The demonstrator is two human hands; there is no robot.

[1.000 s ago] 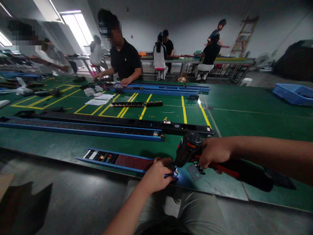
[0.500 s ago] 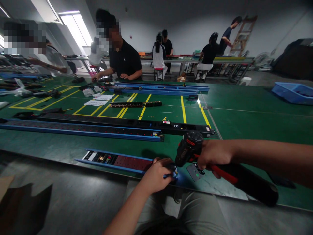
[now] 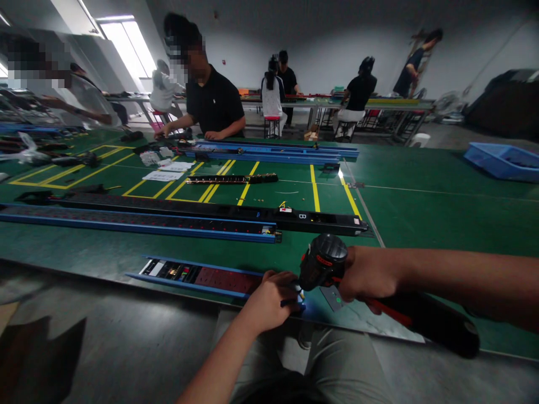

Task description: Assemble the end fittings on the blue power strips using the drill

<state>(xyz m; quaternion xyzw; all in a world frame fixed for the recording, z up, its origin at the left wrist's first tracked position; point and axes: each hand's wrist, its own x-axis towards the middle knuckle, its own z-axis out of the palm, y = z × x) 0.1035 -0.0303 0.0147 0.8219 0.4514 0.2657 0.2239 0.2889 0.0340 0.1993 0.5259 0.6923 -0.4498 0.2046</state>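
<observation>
My right hand point(image 3: 368, 272) is wrapped round the grip of a black and red cordless drill point(image 3: 322, 262). The drill's nose points down at the right end of a short blue rail point(image 3: 189, 285), and its lamp lights that spot. Inside the rail lie a dark red strip and small electronic parts. My left hand point(image 3: 273, 297) is closed over the rail's right end, fingers curled round it beside the drill's tip. The bit's exact contact point is hidden. A small grey plate point(image 3: 332, 298) lies on the table just behind the drill.
Beyond lie a long blue rail point(image 3: 138, 221) and a black bar point(image 3: 236, 212) marked B. Farther back are a dark strip point(image 3: 231, 179), papers point(image 3: 163, 175) and more blue rails point(image 3: 278, 152). A blue bin point(image 3: 503, 161) stands at right. A co-worker point(image 3: 214, 104) works across the table.
The drill has tipped slightly, its head shifting a little left and down. My left hand stays on the rail's end. A person in the background has moved right.
</observation>
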